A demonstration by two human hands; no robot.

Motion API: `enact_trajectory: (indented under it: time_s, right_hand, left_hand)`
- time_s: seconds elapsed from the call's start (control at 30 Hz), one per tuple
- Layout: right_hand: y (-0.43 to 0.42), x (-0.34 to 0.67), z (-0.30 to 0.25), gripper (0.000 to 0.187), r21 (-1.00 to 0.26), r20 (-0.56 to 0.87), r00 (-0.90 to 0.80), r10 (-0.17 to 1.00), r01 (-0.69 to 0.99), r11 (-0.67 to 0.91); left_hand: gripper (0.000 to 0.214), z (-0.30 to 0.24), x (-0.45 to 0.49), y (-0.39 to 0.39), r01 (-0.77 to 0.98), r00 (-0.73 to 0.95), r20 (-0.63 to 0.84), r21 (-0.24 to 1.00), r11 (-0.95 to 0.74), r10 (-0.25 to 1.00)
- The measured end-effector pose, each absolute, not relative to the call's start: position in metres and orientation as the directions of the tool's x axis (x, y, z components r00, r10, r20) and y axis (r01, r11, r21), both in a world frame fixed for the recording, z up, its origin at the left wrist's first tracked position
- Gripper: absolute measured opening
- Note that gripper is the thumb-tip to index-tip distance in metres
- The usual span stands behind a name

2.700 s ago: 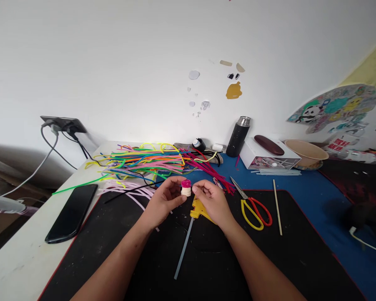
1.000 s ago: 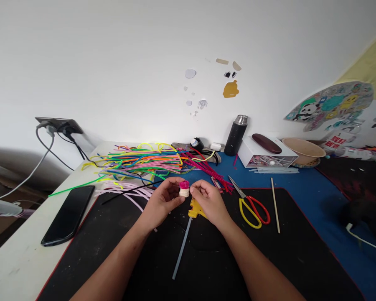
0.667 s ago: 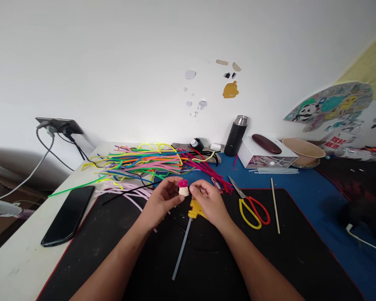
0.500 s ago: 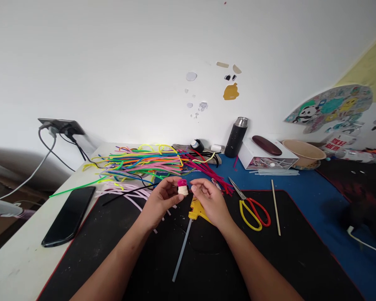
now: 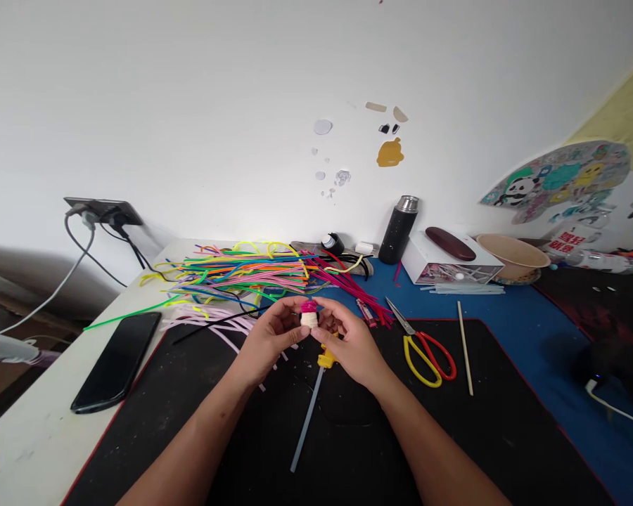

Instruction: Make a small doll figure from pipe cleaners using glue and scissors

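Note:
Between my two hands is a small fuzzy figure [image 5: 309, 318], magenta on top and cream below, with a black bit at each side; it looks like coiled pipe cleaner. My left hand [image 5: 270, 336] pinches its left side with thumb and fingers. On the other side my right hand [image 5: 352, 344] closes on it too, the thumb near its lower edge. Beneath the right hand lies a yellow glue gun [image 5: 326, 357], partly hidden, with a long translucent glue stick [image 5: 307, 420] sticking out toward me.
Bundles of coloured pipe cleaners [image 5: 243, 273] lie at the back. Scissors [image 5: 422, 355] and a thin wooden stick [image 5: 465, 348] rest on the right of the black mat [image 5: 485, 436]. A phone [image 5: 117, 362] is at left; a black flask [image 5: 399, 230] and white box [image 5: 448, 261] stand behind.
My right hand has moved left and taken hold of the figure's right side. The figure has turned slightly, and black now shows on both of its sides.

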State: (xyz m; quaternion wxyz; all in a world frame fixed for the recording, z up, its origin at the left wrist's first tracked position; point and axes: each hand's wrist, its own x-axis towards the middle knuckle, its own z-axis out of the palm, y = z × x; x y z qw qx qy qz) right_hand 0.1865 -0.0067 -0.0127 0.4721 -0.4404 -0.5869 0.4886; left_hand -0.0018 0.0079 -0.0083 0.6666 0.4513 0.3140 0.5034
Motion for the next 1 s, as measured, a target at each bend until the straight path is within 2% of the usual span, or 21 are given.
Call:
enact_trajectory:
  time_s: [0.13, 0.33, 0.67, 0.87, 1.0]
  right_hand:
    - [-0.0069, 0.1867, -0.0109, 0.049, -0.99, 0.116, -0.17, 0.979, 0.065, 0.129]
    - [-0.0062, 0.1871, -0.0106, 0.046, -0.992, 0.097, -0.162, 0.982, 0.062, 0.109]
    - [-0.0038, 0.1887, -0.0119, 0.045, -0.994, 0.105, -0.118, 0.988, -0.003, 0.105]
    - [-0.0032, 0.1897, -0.0147, 0.045, -0.993, 0.116, -0.106, 0.988, -0.009, 0.116]
    - [-0.0027, 0.1901, -0.014, 0.044, -0.993, 0.117, -0.107, 0.987, -0.016, 0.116]
  left_hand:
    - [0.043, -0.0075, -0.002, 0.007, -0.383, 0.309, 0.037, 0.919, 0.089, 0.95]
    - [0.055, -0.0088, -0.0022, 0.006, -0.358, 0.299, 0.008, 0.928, 0.104, 0.954]
    - [0.055, -0.0078, -0.0002, 0.0068, -0.437, 0.312, -0.018, 0.885, 0.16, 0.95]
    - [0.049, -0.0057, 0.0009, 0.0059, -0.456, 0.289, -0.048, 0.871, 0.182, 0.956]
    - [0.042, -0.0084, -0.0007, 0.007, -0.409, 0.29, -0.062, 0.894, 0.183, 0.955]
